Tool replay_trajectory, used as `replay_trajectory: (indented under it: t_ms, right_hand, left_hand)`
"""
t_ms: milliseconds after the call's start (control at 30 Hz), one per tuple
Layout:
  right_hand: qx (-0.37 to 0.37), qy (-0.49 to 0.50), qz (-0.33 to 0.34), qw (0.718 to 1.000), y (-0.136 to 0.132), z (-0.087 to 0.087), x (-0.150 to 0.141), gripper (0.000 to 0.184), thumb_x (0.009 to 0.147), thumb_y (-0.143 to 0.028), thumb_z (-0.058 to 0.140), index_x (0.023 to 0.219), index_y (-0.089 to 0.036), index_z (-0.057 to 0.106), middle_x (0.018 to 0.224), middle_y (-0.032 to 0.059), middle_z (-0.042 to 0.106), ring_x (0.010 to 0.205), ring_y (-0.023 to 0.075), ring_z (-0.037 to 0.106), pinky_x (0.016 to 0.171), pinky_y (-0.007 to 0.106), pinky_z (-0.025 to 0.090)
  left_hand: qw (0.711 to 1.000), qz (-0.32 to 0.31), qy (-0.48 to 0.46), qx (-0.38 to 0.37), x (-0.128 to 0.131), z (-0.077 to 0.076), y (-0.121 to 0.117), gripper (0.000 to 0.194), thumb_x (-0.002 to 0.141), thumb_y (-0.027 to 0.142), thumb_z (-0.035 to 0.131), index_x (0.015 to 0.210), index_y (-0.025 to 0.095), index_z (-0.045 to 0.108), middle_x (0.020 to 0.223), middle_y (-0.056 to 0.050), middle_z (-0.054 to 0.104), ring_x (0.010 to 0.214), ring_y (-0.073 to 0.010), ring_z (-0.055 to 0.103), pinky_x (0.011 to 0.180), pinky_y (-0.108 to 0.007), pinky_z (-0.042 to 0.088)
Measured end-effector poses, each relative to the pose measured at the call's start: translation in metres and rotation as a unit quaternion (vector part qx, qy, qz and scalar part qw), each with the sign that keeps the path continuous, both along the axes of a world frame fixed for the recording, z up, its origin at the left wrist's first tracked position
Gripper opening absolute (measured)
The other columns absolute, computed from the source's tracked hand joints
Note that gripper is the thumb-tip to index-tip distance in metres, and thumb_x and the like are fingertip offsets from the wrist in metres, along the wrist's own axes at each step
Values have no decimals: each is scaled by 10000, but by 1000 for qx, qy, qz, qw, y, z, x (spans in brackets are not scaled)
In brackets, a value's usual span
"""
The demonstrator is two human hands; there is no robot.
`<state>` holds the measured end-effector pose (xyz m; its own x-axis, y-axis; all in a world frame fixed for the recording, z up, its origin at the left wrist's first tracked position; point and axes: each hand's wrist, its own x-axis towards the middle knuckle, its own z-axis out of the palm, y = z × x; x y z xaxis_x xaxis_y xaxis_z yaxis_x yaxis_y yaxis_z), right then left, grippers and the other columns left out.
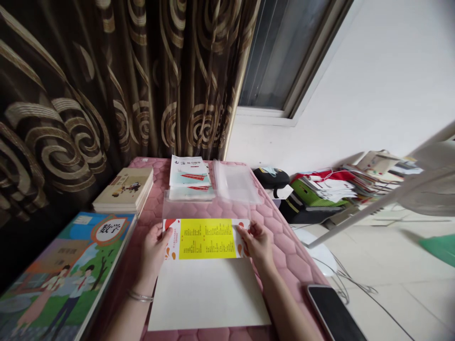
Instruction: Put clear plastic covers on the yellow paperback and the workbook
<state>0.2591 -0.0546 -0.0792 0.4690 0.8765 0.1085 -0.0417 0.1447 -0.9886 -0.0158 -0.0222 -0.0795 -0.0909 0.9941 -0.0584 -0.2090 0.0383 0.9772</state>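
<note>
A yellow and white printed strip [206,238] with lines of small text lies crosswise in front of me. Its left end is pinched by my left hand [155,244], which wears bracelets at the wrist. At the right end, the fingers of my right hand [256,240] are closed on it. Below the strip lies a blank white sheet or page [209,296]; whether the two are joined cannot be made out. A clear plastic sheet [202,208] shows just beyond the strip's far edge.
Textbooks [71,274] and a stack of smaller books [124,189] lie left on the pink quilted surface [284,246]. White booklets [190,173] and clear plastic covers [236,182] lie farther back. A phone [334,312] is at right, near a white stand [351,213].
</note>
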Motion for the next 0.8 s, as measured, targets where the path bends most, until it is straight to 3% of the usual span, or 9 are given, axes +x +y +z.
replay_trajectory:
  t_ms: [100, 267, 433, 567, 800]
  right_hand:
    - [-4, -2, -4, 1000, 0, 1, 0, 408, 646, -523, 811, 728, -204, 570, 548, -65, 519, 431, 94, 470, 390, 211, 381]
    - [-19, -5, 0, 1000, 0, -1, 0, 400, 659, -531, 798, 741, -209, 574, 491, -85, 490, 354, 79, 408, 334, 206, 324]
    - [-2, -2, -18, 1000, 2, -5, 1, 421, 618, -518, 825, 711, -206, 558, 556, -71, 515, 424, 89, 471, 382, 207, 389]
    - [-11, 4, -12, 1000, 0, 0, 0, 412, 626, -512, 823, 736, -199, 579, 537, -71, 504, 400, 81, 439, 341, 195, 339]
    - [-2, 68, 67, 995, -10, 13, -3, 368, 707, -495, 786, 867, -206, 624, 762, 14, 671, 622, 161, 633, 542, 256, 528]
  left_hand:
    - [1000, -3, -2, 2, 0, -1, 0, 450, 681, 481, 773, 979, 189, 604, 793, -32, 739, 620, -180, 689, 513, -254, 527]
    - [1000, 2, -1, 2, 0, -2, 1, 443, 678, 482, 773, 970, 192, 608, 795, -29, 740, 609, -176, 686, 500, -250, 521]
    - [1000, 5, -3, -2, 0, -2, 1, 436, 668, 484, 773, 957, 198, 616, 767, -19, 736, 588, -175, 682, 510, -261, 528]
    - [1000, 15, 14, 2, 1, -1, 0, 428, 670, 493, 767, 947, 198, 628, 737, -17, 730, 589, -179, 682, 503, -255, 520]
    - [1000, 17, 9, 8, 2, -2, 0, 419, 684, 488, 771, 945, 197, 618, 767, -18, 735, 631, -180, 693, 539, -257, 535]
